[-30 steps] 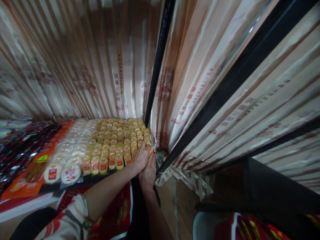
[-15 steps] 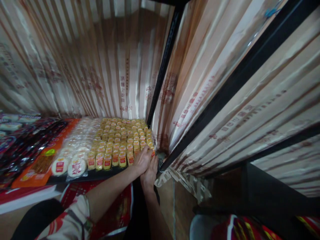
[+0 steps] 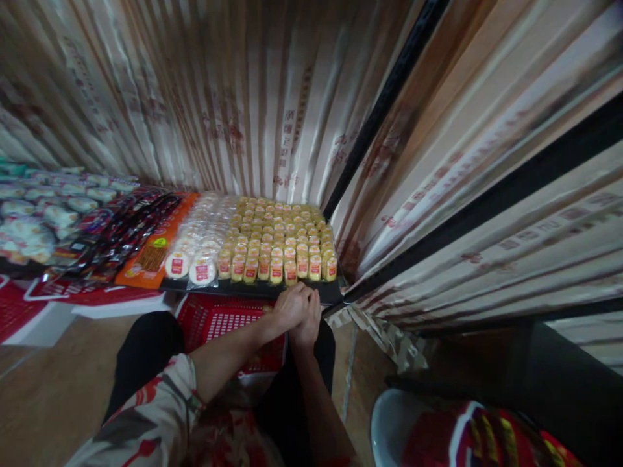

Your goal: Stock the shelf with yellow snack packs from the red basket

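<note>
Already the yellow packets [image 3: 276,264] stand in tight rows, right up to the front edge of the black shelf [image 3: 243,290].

My left hand [image 3: 293,306] lies over my right hand [image 3: 308,325], both closed in together at that edge, near the right corner; I cannot tell whether anything is between them. Judging by the full rows, this end looks nearly done, with little seeming left to fill. My left forearm covers part of the red basket [image 3: 193,321] below the edge, so I cannot make out its contents. Beyond the white round packs [image 3: 202,270] and orange bag [image 3: 153,256], the goods at the left are cut off.
</note>
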Tool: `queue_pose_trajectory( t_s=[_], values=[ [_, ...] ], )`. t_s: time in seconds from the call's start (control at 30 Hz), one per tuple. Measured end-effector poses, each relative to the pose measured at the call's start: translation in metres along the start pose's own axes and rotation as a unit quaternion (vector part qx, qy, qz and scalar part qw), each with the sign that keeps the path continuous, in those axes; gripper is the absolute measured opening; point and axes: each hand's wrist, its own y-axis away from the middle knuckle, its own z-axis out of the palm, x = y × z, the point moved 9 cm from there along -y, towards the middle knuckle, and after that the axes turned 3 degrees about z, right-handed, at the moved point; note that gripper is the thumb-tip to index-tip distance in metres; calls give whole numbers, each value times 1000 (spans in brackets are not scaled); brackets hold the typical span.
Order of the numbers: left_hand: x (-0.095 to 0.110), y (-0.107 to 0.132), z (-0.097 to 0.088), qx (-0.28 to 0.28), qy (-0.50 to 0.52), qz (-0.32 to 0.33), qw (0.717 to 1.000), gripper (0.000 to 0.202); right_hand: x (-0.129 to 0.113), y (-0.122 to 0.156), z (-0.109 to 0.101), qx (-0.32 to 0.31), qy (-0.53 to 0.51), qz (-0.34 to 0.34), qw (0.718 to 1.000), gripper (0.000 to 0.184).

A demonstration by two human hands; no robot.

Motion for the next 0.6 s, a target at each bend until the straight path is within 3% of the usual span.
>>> queue_pose_trajectory(
  t_s=[0.07,0.2,0.33,0.47,0.6],
  values=[
    [-13,17,0,8,-9,-1,1000,29,-7,13,2,7,-33,-15,999,59],
    [-46,54,2,41,17,-20,999,27,-28,45,12,5,-61,-63,996,50],
    [-89,89,8,44,56,-115,991,30,-49,72,39,-60,-67,-54,994,46],
    [-133,115,16,6,59,-216,975,33,-65,88,82,-195,-62,-19,979,48],
    [-174,136,27,-70,16,-275,959,38,-76,107,131,-391,-10,-6,920,45]
  ],
)
